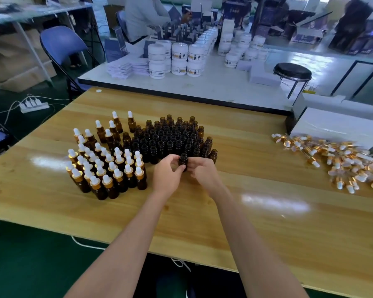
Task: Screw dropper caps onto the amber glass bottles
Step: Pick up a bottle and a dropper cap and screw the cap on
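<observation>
I see the wooden table (256,214) first. Open amber bottles (170,136) stand packed mid-table, with the capped bottles (108,168) just beside them on the left. The loose dropper caps (340,162) are heaped well apart at the right edge. My left hand (167,176) and right hand (202,174) are together, both pinching one uncapped bottle (183,160), upright, just in front of the open cluster.

green floor (30,265), blue chair (61,44), black stool (292,72).
</observation>
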